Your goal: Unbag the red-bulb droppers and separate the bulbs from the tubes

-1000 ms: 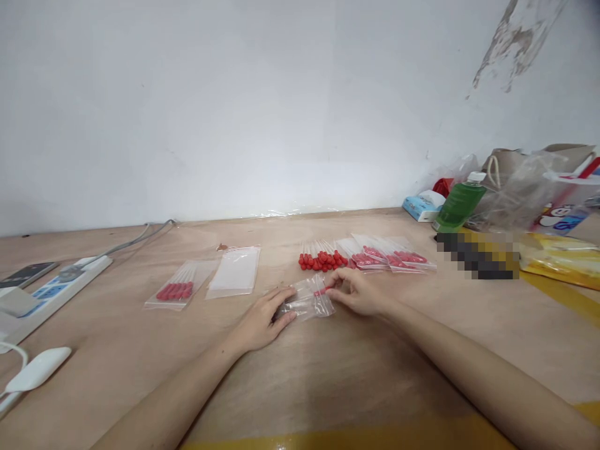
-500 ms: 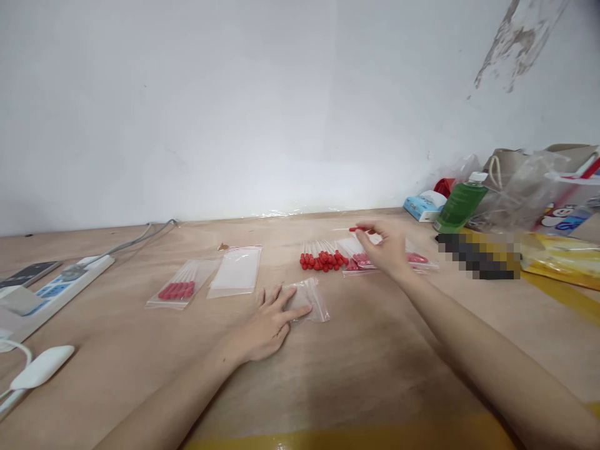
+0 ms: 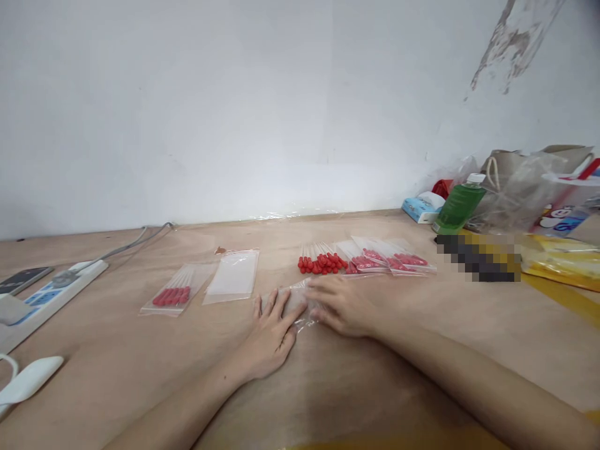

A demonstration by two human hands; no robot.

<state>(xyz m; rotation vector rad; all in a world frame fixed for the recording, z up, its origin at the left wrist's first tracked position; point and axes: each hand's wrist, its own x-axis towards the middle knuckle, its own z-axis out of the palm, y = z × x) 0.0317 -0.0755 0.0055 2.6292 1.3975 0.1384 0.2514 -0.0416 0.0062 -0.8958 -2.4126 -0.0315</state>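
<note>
My left hand [image 3: 272, 334] lies flat with its fingers spread, pressing a small clear zip bag [image 3: 307, 322] onto the table. My right hand [image 3: 344, 306] is at the bag's right side, its fingers curled and slightly blurred; whatever they hold is hidden. Just behind the hands is a loose pile of red-headed white sticks [image 3: 323, 264], heads toward me. Right of it are several overlapping filled bags [image 3: 370, 259] of these sticks. On the left are another filled bag [image 3: 172, 295] and a stack of flat, clear bags [image 3: 233, 275].
A power strip [image 3: 56, 300] with a grey cable, a phone [image 3: 23, 280] and a white plug-like device [image 3: 32, 381] lie at left. Back right stand a tissue pack [image 3: 422, 209], a green bottle [image 3: 462, 203] and plastic bags [image 3: 509, 194]. A yellow packet [image 3: 562, 259] lies in front.
My right hand has come down and left from above the filled bags, where it pinched a red-headed stick, to the clear bag. My left hand stays on the bag.
</note>
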